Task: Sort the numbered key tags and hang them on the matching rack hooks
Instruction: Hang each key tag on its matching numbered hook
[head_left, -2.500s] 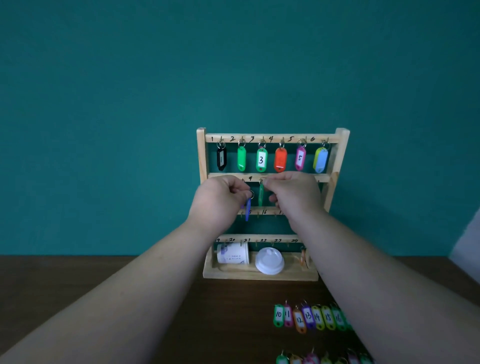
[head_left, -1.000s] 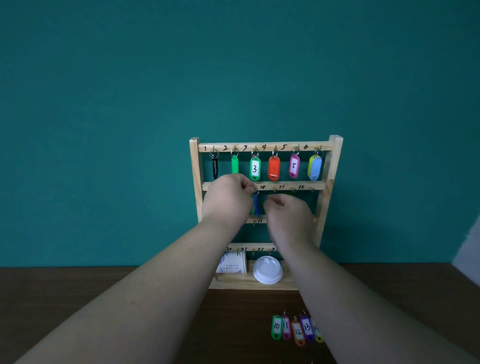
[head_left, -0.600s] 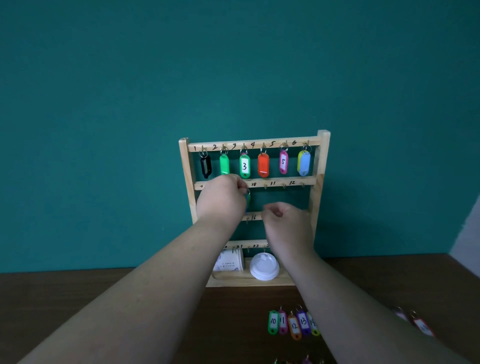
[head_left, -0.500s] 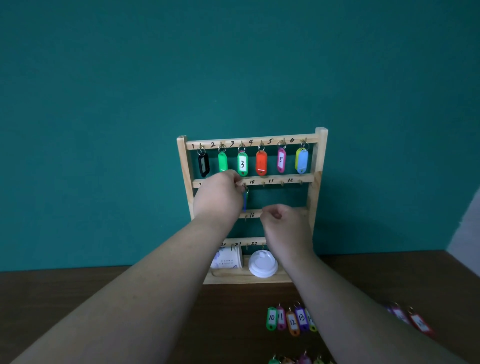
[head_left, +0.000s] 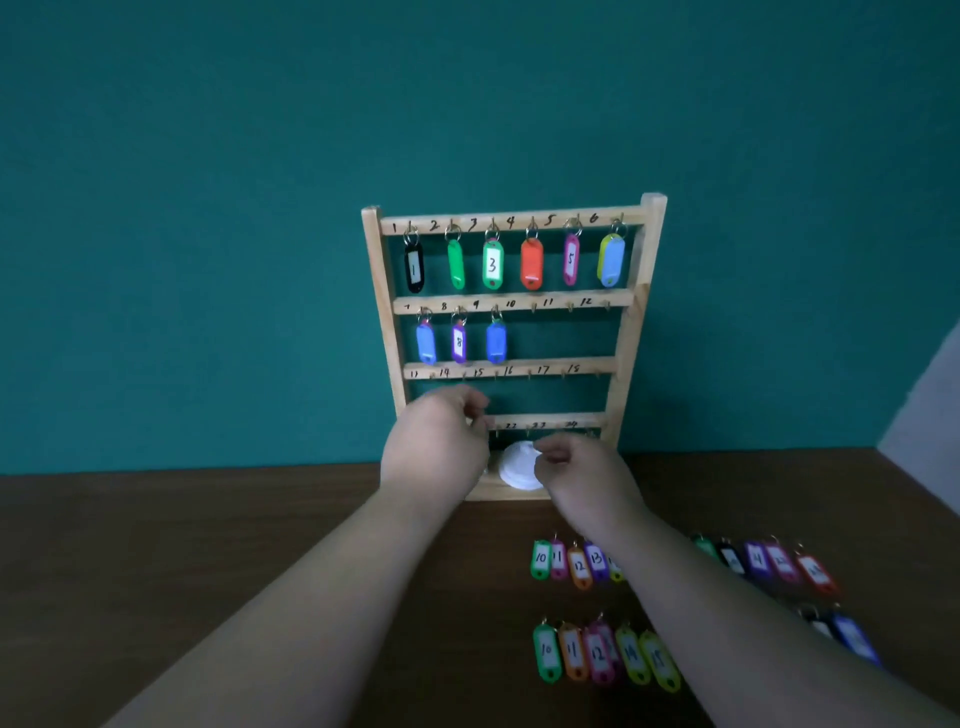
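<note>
The wooden key rack (head_left: 631, 332) stands against the teal wall. Its top row carries tags 1 to 6, among them the green tag 3 (head_left: 492, 264). On the second row hang a blue tag (head_left: 426, 342), the purple tag 8 (head_left: 458, 342) and another blue tag (head_left: 496, 340) on hook 9. My left hand (head_left: 436, 449) and my right hand (head_left: 584, 478) hover low in front of the rack's bottom rows, fingers loosely curled and holding nothing. Loose numbered tags lie on the table in a far row (head_left: 569, 561) and a near row (head_left: 602, 654).
A white lid (head_left: 517, 462) sits in the rack's bottom tray between my hands. More tags (head_left: 769, 564) lie further right on the brown table (head_left: 208, 545). A pale wall edge (head_left: 930, 415) rises at the right.
The blue tag now hangs on hook 9, released by my left hand. Both hands have dropped from the second row to the rack's bottom.
</note>
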